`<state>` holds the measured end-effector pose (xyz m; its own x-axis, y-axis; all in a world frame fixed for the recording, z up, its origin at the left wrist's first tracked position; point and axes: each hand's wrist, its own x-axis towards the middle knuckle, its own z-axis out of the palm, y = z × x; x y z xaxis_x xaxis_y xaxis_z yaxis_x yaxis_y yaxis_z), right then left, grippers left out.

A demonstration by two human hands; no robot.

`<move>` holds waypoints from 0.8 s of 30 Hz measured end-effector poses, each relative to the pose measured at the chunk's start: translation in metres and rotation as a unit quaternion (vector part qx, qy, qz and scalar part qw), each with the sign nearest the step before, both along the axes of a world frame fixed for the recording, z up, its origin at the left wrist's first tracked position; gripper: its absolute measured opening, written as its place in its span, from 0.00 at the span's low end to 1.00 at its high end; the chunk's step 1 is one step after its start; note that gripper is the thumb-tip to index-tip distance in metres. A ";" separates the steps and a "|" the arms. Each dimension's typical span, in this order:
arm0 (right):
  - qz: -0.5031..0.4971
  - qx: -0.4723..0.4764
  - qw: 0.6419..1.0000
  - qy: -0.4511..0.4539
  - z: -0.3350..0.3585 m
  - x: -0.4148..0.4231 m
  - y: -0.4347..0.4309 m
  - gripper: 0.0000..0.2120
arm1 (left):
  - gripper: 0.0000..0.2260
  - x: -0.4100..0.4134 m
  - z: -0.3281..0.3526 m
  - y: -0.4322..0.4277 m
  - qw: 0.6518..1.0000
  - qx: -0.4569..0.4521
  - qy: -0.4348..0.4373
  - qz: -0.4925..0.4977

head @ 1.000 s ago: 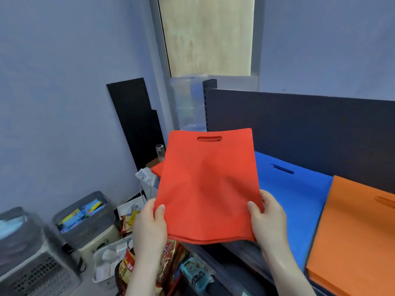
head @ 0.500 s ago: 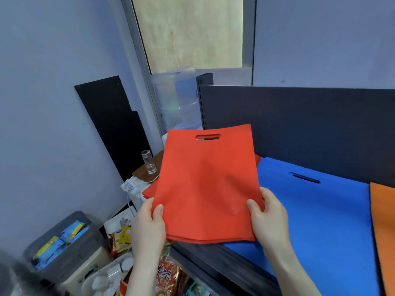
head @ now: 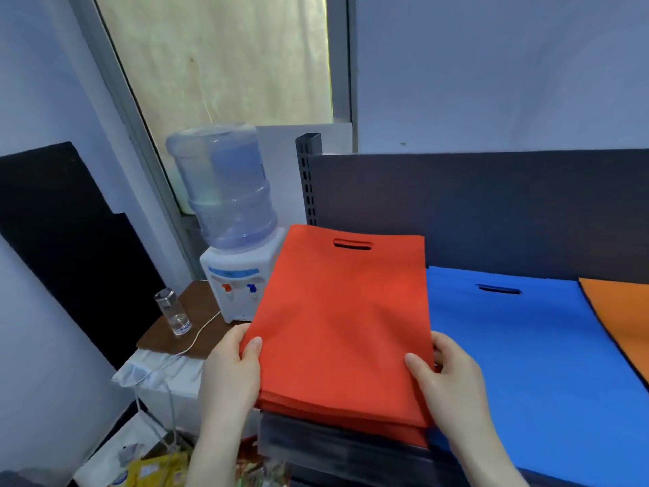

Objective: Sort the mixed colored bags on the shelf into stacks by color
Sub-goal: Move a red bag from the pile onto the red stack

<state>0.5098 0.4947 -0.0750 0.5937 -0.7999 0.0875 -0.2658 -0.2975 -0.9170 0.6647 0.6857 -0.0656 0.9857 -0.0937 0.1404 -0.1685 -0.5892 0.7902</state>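
A stack of red bags (head: 340, 321) with a cut-out handle lies flat at the left end of the dark shelf (head: 333, 448). My left hand (head: 231, 374) grips its near left edge, thumb on top. My right hand (head: 449, 381) grips its near right edge, thumb on top. To the right lies a blue bag stack (head: 533, 363), and further right an orange bag stack (head: 621, 318) cut off by the frame edge.
The shelf's dark back panel (head: 491, 209) rises behind the bags. Left of the shelf stands a water dispenser (head: 231, 226) on a small brown table (head: 196, 321) with a glass (head: 174, 312) and a white cable. Snack packets (head: 154, 472) lie on the floor below.
The red bags, held up tilted before, have come down flat onto the shelf's left end beside the blue stack. Both hands keep their hold.
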 end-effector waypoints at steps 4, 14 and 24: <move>-0.041 -0.030 0.996 0.078 -0.006 -0.003 0.011 0.16 | 0.10 0.013 -0.014 0.005 0.996 0.053 0.043 -0.058; -0.114 -0.095 0.973 0.177 -0.008 0.002 0.019 0.07 | 0.19 0.015 -0.020 0.009 0.986 0.103 0.036 -0.125; -0.099 -0.161 0.951 0.246 0.012 -0.010 0.016 0.12 | 0.21 0.012 0.000 0.003 0.963 0.213 -0.083 -0.145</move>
